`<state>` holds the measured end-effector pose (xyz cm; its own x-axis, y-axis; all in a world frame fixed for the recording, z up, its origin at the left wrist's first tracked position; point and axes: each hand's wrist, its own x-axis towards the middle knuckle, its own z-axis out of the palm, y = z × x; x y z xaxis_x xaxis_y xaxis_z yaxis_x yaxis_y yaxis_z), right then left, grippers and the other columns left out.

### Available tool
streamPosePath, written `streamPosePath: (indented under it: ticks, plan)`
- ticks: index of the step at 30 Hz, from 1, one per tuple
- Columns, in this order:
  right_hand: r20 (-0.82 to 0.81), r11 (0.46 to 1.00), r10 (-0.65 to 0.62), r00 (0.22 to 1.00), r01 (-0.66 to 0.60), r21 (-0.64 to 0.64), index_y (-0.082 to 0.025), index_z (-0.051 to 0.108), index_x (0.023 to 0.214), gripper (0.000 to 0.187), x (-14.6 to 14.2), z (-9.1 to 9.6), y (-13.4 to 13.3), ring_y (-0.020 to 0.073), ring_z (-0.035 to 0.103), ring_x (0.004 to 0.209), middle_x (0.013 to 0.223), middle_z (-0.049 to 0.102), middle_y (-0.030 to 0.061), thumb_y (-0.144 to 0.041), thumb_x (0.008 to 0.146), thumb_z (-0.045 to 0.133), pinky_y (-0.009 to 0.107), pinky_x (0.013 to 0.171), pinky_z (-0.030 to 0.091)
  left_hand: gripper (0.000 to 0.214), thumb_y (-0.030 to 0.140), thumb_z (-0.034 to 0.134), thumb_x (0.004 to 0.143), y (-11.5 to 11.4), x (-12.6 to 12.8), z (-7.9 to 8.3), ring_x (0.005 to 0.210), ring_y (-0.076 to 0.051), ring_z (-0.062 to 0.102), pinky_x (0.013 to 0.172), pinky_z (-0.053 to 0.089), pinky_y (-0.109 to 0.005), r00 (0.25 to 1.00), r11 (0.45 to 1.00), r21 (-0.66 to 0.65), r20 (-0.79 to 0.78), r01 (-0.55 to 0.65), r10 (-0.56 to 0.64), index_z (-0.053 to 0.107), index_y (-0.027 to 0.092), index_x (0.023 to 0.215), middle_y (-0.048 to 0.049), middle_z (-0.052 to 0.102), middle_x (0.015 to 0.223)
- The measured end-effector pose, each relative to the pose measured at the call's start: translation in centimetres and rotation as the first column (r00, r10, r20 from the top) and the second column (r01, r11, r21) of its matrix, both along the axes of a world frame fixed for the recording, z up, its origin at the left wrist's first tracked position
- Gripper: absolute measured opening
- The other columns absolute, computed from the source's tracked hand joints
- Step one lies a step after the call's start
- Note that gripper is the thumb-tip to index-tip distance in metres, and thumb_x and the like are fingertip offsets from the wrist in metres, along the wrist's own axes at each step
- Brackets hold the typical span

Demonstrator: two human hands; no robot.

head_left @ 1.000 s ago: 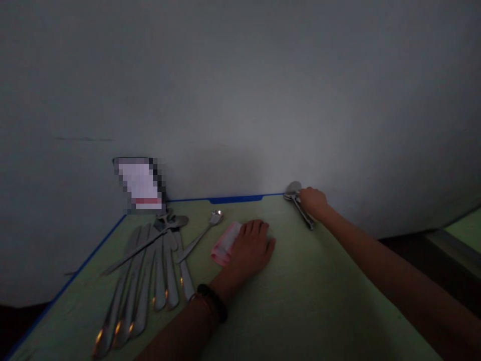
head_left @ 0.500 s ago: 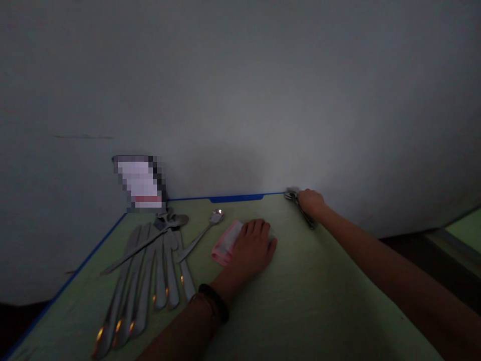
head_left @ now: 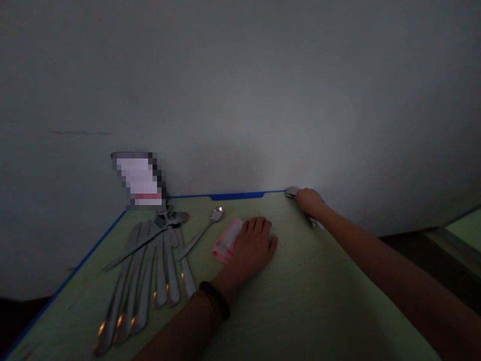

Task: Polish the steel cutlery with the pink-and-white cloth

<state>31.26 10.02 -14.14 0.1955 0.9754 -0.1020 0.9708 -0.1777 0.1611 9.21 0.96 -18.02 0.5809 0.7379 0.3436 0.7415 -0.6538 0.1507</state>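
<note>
My left hand (head_left: 255, 243) lies flat with its fingers stretched out over a folded pink and white cloth (head_left: 227, 240) on the table. At the far right corner of the table, my right hand (head_left: 310, 202) is closed over metal spoons. The spoon heads (head_left: 291, 192) stick out to its left, and the handle ends (head_left: 311, 219) show below it. How many spoons are there, and how the fingers grip them, I cannot tell. A single spoon (head_left: 205, 230) lies to the left of the cloth, its bowl toward the wall.
Several metal knives (head_left: 139, 296) are fanned out at the left of the green table (head_left: 285, 311). Another spoon (head_left: 141, 245) lies across them, beside more cutlery. A phone-like thing (head_left: 139, 178), blurred out, leans against the wall (head_left: 240, 100) behind.
My right hand has lowered slightly over the spoons. Their heads now sit closer together, and a lighter handle end shows beside the dark ones. My left hand stays on the cloth.
</note>
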Motion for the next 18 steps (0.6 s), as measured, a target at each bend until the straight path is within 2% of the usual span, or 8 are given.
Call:
streamPosePath:
  ticks: [11,18]
  plan:
    - [-0.013,0.999,0.031,0.999,-0.031,-0.036,-0.010,0.063,0.105,0.038,0.8,-0.8,0.7,0.0255,0.061,0.098,0.109,0.063,0.0207,-0.033,0.089,0.037,0.032,0.081,0.044,0.031,0.034,0.036,0.090,0.1,0.0,-0.1,0.108,-0.026,0.044,0.094,0.034,-0.041,1.000,1.000,0.013,0.000,0.003,-0.003,0.048,0.017,0.112,-0.0105,0.051,0.114]
    - [-0.006,1.000,0.009,1.000,-0.009,-0.029,-0.009,0.063,0.105,0.037,0.6,-1.2,0.9,0.0264,0.060,0.099,0.111,0.061,0.0212,-0.029,0.088,0.037,0.034,0.082,0.044,0.031,0.034,0.037,0.089,0.1,0.0,-0.2,0.108,-0.026,0.044,0.094,0.034,-0.042,1.000,1.000,0.011,0.004,0.002,-0.002,0.048,0.017,0.112,-0.0103,0.051,0.113]
